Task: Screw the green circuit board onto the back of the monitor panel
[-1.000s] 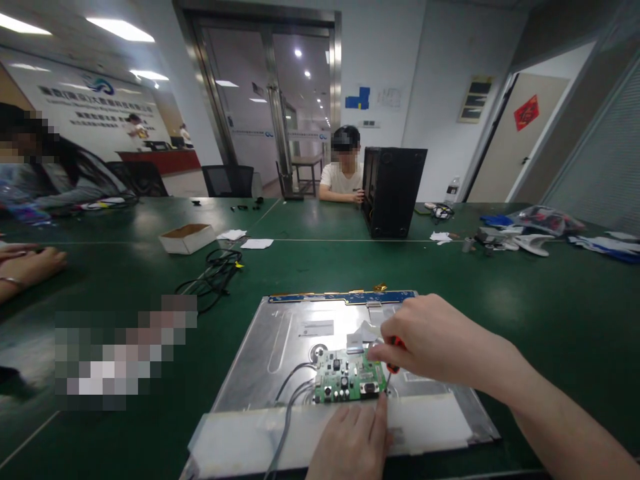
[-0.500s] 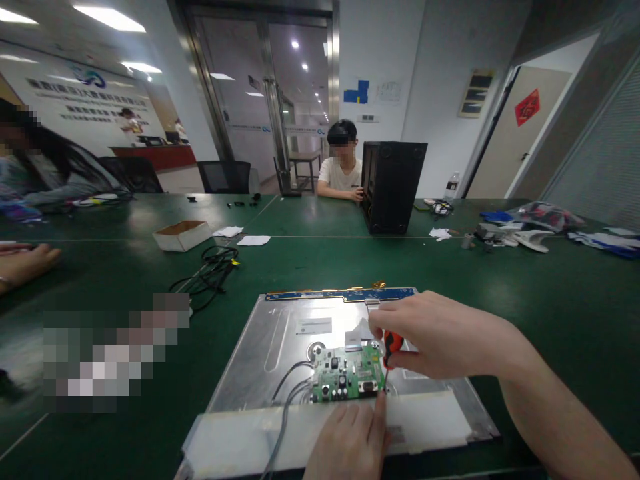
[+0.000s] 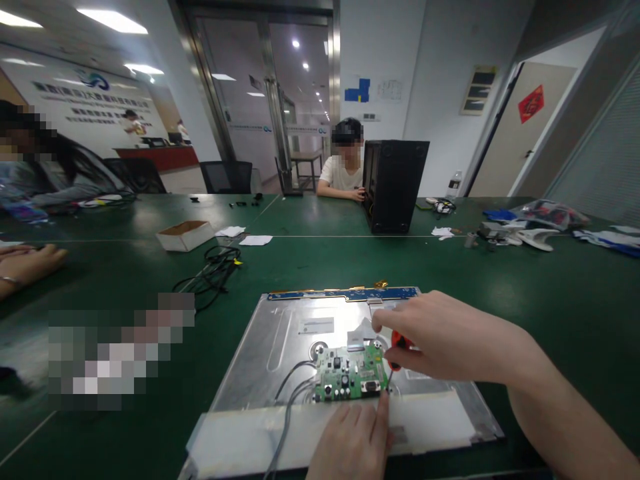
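A silver monitor back panel (image 3: 280, 353) lies flat on the green table in front of me. A small green circuit board (image 3: 350, 375) sits on it, with grey cables running off to the lower left. My right hand (image 3: 445, 340) is closed around a red-handled screwdriver (image 3: 397, 345), held upright with its tip at the board's right corner. My left hand (image 3: 353, 440) rests on the white strip (image 3: 240, 437) at the panel's near edge, its forefinger pointing up to the screwdriver tip.
A black computer case (image 3: 395, 187) stands at the far side with a seated person beside it. A small cardboard box (image 3: 185, 235), papers and a coil of black cable (image 3: 213, 267) lie to the left. Another person's hand (image 3: 25, 263) rests at far left. Clutter lies at far right.
My right hand turned slightly on the screwdriver, whose handle shifted a little. The left hand and the board stayed in place.
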{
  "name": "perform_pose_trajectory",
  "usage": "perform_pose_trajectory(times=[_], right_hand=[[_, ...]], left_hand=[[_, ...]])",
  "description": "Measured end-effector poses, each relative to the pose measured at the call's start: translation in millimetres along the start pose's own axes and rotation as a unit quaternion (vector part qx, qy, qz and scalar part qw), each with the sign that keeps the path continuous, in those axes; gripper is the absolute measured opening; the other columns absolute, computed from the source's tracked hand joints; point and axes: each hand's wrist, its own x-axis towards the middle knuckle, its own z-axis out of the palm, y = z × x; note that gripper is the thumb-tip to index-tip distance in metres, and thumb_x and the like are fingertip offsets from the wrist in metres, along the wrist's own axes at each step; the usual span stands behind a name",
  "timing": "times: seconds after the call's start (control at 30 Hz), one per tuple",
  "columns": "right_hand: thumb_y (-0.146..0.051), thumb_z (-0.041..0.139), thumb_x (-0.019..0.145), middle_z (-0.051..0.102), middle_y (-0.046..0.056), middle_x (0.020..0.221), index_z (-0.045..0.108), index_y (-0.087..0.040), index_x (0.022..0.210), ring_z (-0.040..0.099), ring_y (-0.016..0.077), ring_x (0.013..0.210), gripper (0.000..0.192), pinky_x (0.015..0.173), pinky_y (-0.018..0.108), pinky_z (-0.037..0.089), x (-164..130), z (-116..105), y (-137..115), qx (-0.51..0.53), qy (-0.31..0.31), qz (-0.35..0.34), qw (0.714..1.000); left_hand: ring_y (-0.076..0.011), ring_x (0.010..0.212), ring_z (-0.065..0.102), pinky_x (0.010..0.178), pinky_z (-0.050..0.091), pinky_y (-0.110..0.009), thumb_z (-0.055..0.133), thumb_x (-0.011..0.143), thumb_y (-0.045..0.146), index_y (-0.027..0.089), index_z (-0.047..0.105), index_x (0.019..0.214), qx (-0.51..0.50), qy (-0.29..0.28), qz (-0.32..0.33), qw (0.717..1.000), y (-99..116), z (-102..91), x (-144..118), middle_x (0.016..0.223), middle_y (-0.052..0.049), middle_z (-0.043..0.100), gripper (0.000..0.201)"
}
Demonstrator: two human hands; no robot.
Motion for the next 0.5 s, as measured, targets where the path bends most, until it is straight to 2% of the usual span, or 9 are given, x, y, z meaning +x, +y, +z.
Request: perform_pose_trajectory(times=[0.1, 0.23, 0.4, 0.5], right_hand=[[-0.023, 0.058, 0.085, 0.067, 0.000, 0.083, 0.056, -0.022, 0.095, 0.062, 0.0175, 0.073, 0.010, 0.056, 0.027, 0.031, -4.1, -2.0, 2.5, 0.016, -0.007, -0.024, 1.000], [-0.021, 0.057, 0.084, 0.067, 0.000, 0.085, 0.056, -0.022, 0.090, 0.062, 0.0173, 0.074, 0.007, 0.059, 0.028, 0.034, -8.8, -1.9, 5.2, 0.030, -0.009, -0.028, 0.999], [-0.040, 0.063, 0.084, 0.069, 0.001, 0.081, 0.060, -0.024, 0.089, 0.064, 0.0205, 0.073, 0.017, 0.057, 0.028, 0.034, -8.5, 2.8, 2.9, 0.011, 0.001, 0.002, 1.000], [-0.045, 0.056, 0.089, 0.068, 0.000, 0.073, 0.062, -0.024, 0.083, 0.063, 0.0203, 0.064, 0.023, 0.053, 0.027, 0.030, -5.7, 4.3, -2.1, -0.019, 0.014, 0.028, 0.999]], left_hand=[[-0.0181, 0.055, 0.058, 0.050, 0.047, -0.031, 0.022, 0.101, 0.012, 0.002, 0.049, 0.117, 0.000, -0.007, -0.001, 1.000, 0.2, 0.7, -0.7, 0.068, -0.004, 0.061, 0.034], [-0.0177, 0.056, 0.060, 0.051, 0.047, -0.030, 0.022, 0.101, 0.013, 0.003, 0.050, 0.117, -0.002, -0.014, -0.006, 1.000, 0.5, 1.0, -1.3, 0.069, -0.004, 0.061, 0.034], [-0.0180, 0.054, 0.060, 0.049, 0.046, -0.031, 0.017, 0.102, 0.013, 0.003, 0.051, 0.115, 0.001, -0.002, -0.005, 1.000, 0.6, 1.1, -0.9, 0.067, -0.004, 0.061, 0.038], [-0.0180, 0.057, 0.061, 0.052, 0.048, -0.031, 0.017, 0.102, 0.014, 0.003, 0.051, 0.115, -0.006, 0.005, -0.009, 1.000, 0.7, 1.5, -0.6, 0.070, -0.005, 0.063, 0.038]])
